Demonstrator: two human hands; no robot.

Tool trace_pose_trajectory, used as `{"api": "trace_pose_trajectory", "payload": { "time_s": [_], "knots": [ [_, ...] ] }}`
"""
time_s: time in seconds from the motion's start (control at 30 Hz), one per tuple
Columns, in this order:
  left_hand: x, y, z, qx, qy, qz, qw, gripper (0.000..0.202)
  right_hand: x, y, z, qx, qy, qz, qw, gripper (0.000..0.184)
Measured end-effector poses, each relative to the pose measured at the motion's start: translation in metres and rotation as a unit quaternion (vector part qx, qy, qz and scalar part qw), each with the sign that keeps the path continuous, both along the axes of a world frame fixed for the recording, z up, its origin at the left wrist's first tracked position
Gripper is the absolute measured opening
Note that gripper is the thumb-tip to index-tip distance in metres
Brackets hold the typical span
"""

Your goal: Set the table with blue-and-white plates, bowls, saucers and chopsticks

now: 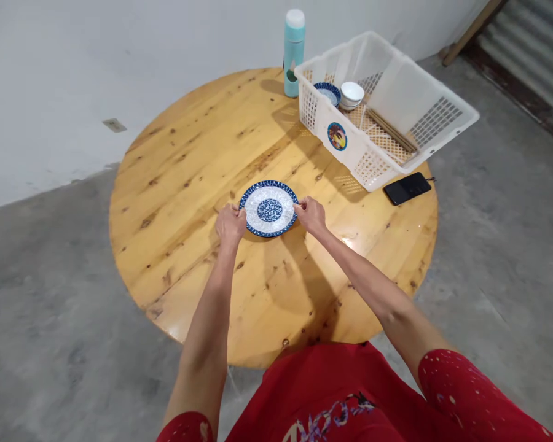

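A blue and white patterned plate [269, 209] lies flat near the middle of a round wooden table [184, 184]. My left hand [229, 224] pinches the plate's left rim with its fingers closed. My right hand [310, 214] grips the right rim in the same way. Both arms reach forward from my red sleeves.
A white plastic basket [424, 116] stands at the table's back right, holding a blue dish [328, 93], a white bowl [352, 94] and chopsticks [391, 130]. A teal bottle [294, 52] stands behind it. A black phone [407, 188] lies by the right edge. Concrete floor and a white wall surround the table.
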State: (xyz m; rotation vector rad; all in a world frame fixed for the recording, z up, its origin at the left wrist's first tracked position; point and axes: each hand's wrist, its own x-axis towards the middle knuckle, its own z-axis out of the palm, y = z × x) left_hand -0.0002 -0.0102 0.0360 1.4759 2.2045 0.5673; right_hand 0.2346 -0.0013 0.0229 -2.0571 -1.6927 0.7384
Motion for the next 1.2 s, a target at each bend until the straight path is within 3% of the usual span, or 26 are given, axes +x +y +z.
{"api": "trace_pose_trajectory", "payload": {
  "time_s": [0.2, 0.33, 0.47, 0.63, 0.77, 0.87, 1.0, 1.1, 1.2],
  "knots": [
    [0.005, 0.003, 0.001, -0.012, 0.068, 0.013, 0.997, 0.012, -0.011, 0.000, 0.006, -0.006, -0.003, -0.034, 0.999, 0.014],
    [0.008, 0.010, 0.002, -0.012, 0.045, 0.038, 0.998, 0.009, -0.012, 0.001, 0.005, -0.007, 0.029, -0.057, 0.998, 0.009],
    [0.008, 0.009, 0.016, 0.067, 0.009, 0.049, 0.997, 0.014, -0.009, -0.010, 0.018, 0.020, 0.110, -0.090, 0.990, 0.007],
    [0.025, -0.013, 0.046, 0.215, -0.070, -0.037, 0.973, 0.019, 0.012, -0.046, 0.031, 0.082, 0.243, -0.137, 0.957, 0.006],
    [0.065, -0.053, 0.055, 0.198, -0.157, -0.115, 0.961, 0.024, 0.050, -0.098, 0.020, 0.115, 0.292, -0.189, 0.931, 0.007],
    [0.103, -0.085, 0.043, 0.119, -0.220, -0.140, 0.958, 0.024, 0.086, -0.146, 0.005, 0.109, 0.290, -0.228, 0.923, 0.010],
    [0.145, -0.115, 0.010, 0.023, -0.295, -0.173, 0.939, 0.014, 0.124, -0.198, -0.011, 0.059, 0.271, -0.285, 0.917, 0.012],
    [0.162, -0.123, -0.015, -0.013, -0.306, -0.180, 0.935, 0.012, 0.136, -0.220, -0.020, 0.024, 0.286, -0.313, 0.905, 0.013],
    [0.169, -0.123, -0.031, -0.024, -0.287, -0.179, 0.941, 0.015, 0.139, -0.227, -0.030, 0.025, 0.302, -0.321, 0.897, 0.015]
  ]
}}
